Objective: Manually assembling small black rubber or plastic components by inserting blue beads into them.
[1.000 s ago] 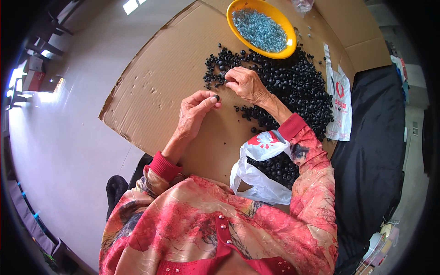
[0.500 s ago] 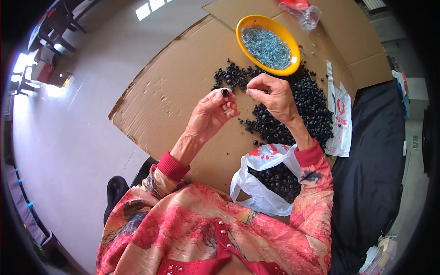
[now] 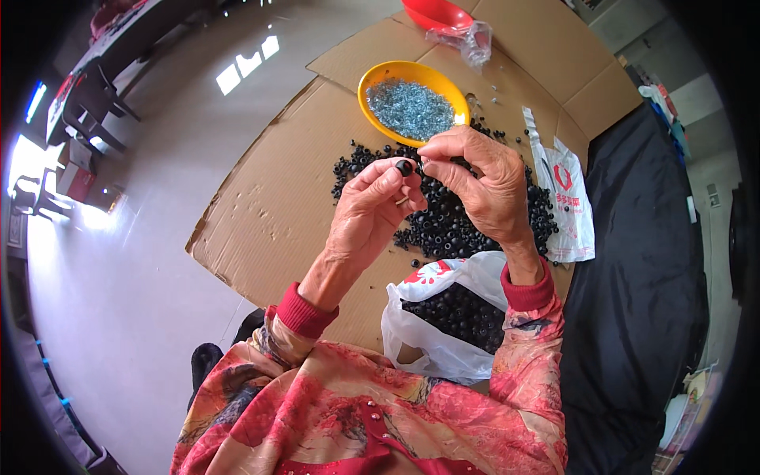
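Note:
My left hand (image 3: 368, 202) is closed, with a small black round part (image 3: 404, 168) pinched between thumb and forefinger. Close beside it, my right hand (image 3: 483, 178) has thumb and forefinger pressed together. A tiny pale bit seems to show at those fingertips, too small to name. Under and behind both hands spreads a pile of black round parts (image 3: 467, 226), some with a hole in the middle. Beyond them stands a yellow dish (image 3: 366, 100) holding many small clear bluish pieces (image 3: 412, 107); my right fingertips overlap its near rim in view.
A white plastic bag (image 3: 400, 336) full of black parts (image 3: 455, 313) lies open near my body. Flat cardboard (image 3: 269, 190) covers the work surface. A flattened white bag (image 3: 571, 202) lies right of the pile, a red bowl (image 3: 437, 14) with clear plastic (image 3: 475, 43) at the back.
My right hand has come in toward the left, its fingertips now almost at the black part. The part has turned in my left fingers. The whole view has shifted slightly.

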The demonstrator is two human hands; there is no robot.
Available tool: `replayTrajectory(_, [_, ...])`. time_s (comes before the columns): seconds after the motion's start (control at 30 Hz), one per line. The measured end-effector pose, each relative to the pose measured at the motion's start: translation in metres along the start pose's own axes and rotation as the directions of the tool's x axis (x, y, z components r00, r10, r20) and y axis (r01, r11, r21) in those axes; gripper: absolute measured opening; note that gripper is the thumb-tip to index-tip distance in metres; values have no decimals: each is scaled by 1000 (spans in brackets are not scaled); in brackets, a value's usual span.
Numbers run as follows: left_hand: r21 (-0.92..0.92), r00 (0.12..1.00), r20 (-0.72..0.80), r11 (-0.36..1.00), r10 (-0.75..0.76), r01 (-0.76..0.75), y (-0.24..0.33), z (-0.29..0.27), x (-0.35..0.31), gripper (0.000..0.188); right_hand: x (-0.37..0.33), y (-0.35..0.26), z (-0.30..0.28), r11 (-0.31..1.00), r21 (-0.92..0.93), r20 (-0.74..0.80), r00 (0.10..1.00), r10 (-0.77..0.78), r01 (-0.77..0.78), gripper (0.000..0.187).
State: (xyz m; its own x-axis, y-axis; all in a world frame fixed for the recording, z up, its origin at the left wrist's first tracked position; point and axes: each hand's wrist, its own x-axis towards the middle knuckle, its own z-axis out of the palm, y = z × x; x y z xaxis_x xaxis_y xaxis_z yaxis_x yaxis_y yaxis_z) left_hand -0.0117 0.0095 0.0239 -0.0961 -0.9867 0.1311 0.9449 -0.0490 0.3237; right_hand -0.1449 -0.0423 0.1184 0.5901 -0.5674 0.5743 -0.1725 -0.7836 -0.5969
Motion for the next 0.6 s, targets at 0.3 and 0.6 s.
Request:
replayTrajectory(0.3, [240,999,-11,970,41,-37,-7,7,3,20,-10,6,-7,989,-108,-4,995,-103,102,12])
replayTrajectory(0.6, [150,1000,-5,988,-23,24,-9,9,2,20,-12,10,-12,999,-14,46,999,-28,28,16])
